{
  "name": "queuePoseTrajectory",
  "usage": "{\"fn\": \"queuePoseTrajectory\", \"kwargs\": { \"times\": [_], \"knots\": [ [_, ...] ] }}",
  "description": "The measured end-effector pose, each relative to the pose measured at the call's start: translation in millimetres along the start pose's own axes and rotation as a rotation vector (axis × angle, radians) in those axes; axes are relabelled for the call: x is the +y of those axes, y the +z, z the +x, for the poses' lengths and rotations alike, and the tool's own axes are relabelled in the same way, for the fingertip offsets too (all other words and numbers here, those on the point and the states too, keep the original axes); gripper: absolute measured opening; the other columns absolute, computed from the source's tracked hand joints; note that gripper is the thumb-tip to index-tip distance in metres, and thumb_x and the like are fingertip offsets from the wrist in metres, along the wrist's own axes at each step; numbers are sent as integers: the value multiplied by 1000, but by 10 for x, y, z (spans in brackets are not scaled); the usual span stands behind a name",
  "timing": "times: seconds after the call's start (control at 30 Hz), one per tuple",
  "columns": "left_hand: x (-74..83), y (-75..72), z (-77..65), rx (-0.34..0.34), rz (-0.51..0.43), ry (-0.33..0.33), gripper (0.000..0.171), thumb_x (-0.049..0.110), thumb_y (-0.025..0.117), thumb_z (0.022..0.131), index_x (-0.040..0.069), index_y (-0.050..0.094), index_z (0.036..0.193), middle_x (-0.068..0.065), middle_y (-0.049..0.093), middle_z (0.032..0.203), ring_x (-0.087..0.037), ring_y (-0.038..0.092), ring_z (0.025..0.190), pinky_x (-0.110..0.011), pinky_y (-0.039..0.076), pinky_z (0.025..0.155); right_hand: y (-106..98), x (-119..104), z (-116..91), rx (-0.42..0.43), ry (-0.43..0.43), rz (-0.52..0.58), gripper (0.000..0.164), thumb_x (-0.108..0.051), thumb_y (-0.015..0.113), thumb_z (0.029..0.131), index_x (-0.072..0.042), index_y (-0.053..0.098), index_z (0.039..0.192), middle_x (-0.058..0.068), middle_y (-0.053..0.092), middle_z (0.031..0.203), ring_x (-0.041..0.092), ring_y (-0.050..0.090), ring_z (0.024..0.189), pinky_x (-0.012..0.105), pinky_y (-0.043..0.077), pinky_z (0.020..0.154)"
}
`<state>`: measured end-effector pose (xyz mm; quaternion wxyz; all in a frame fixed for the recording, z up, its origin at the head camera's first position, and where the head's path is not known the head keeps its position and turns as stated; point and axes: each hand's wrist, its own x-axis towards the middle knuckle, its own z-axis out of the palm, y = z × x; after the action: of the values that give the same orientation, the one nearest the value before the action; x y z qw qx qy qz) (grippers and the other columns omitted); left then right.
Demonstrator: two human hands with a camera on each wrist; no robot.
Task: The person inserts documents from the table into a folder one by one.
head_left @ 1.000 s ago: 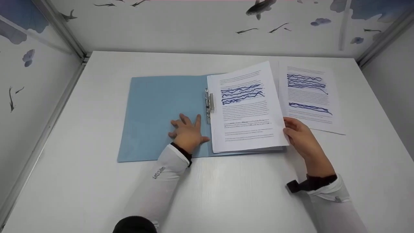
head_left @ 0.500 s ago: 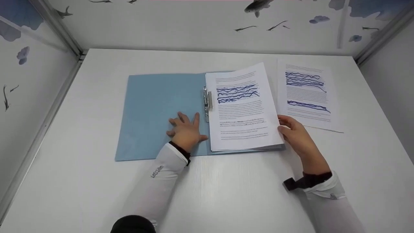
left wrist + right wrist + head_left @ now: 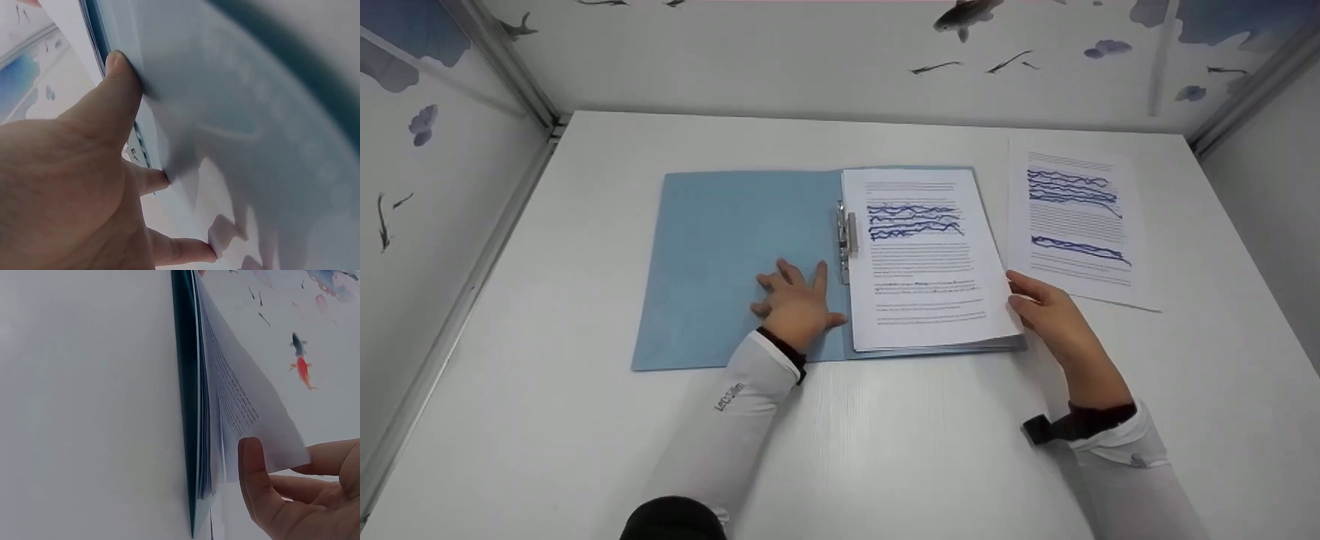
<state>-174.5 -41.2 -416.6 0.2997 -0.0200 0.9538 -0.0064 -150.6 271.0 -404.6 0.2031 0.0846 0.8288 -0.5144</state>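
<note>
A blue folder (image 3: 735, 225) lies open on the white table, with a metal clip (image 3: 851, 234) along its spine. On its right side sits a stack of printed sheets, the top sheet (image 3: 930, 300) marked with blue wavy lines. My left hand (image 3: 795, 309) rests on the left cover with fingers spread, its thumb (image 3: 115, 84) beside the spine. At the top sheet's lower right edge, my right hand (image 3: 1054, 319) pinches the paper. In the right wrist view that sheet's corner (image 3: 275, 450) is lifted off the stack, the thumb (image 3: 253, 467) on one face and fingers behind.
To the right of the folder, loose printed paper (image 3: 1080, 225) with blue scribbles lies on the table (image 3: 885, 450). White panels with painted fish (image 3: 966, 16) stand along the back and sides. A black round object (image 3: 673, 519) shows at the bottom edge.
The top sheet has come down flatter and straighter over the stack, its upper right corner swinging left into line with the folder. My right hand moved slightly left with it; my left hand stayed put.
</note>
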Motion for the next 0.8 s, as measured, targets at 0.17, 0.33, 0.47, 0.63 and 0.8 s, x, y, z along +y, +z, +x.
{"fn": "queuePoseTrajectory", "kwargs": {
  "times": [0.17, 0.33, 0.47, 0.63, 0.8],
  "knots": [
    [9, 6, -2, 5, -7, 2, 94, 70, 49, 87, 27, 3, 157, -32, 1, 157, -58, 16, 139, -63, 43, 96, -54, -3, -23, 30, -15, -26, 53, -19, 39, 104, -3, 25, 153, 24, 31, 154, 33, 39, 136, 37, 38, 110],
    [-7, -15, -11, 8, -4, -3, 94, 69, 49, 88, 27, 3, 157, -32, 1, 157, -59, 16, 138, -63, 42, 96, -129, 11, -20, 33, -80, -30, 52, -20, 41, 105, -1, 29, 151, 24, 36, 150, 9, 55, 110, 13, 47, 88],
    [2, -50, 2, 9, 18, 6, 93, 69, 46, 88, 26, 2, 157, -32, 1, 157, -59, 17, 138, -63, 43, 96, -206, 20, -7, 40, -107, -60, 51, -21, 41, 105, -2, 30, 151, 24, 36, 150, 0, 55, 103, 10, 46, 86],
    [28, -80, 20, 13, 34, 9, 93, 70, 46, 88, 26, 2, 157, -32, 2, 157, -58, 18, 138, -61, 44, 95, -344, 41, 9, 72, -109, -94, 51, -25, 41, 104, -3, 32, 150, 23, 36, 150, -1, 54, 103, 7, 44, 87],
    [43, -85, 59, -23, 31, 10, 94, 71, 45, 88, 27, -2, 157, -31, -1, 158, -57, 15, 139, -61, 44, 96, -660, 32, 63, 122, -64, -154, 57, -33, 40, 104, -3, 27, 152, 24, 32, 152, 18, 48, 122, 20, 42, 98]
  ]
}}
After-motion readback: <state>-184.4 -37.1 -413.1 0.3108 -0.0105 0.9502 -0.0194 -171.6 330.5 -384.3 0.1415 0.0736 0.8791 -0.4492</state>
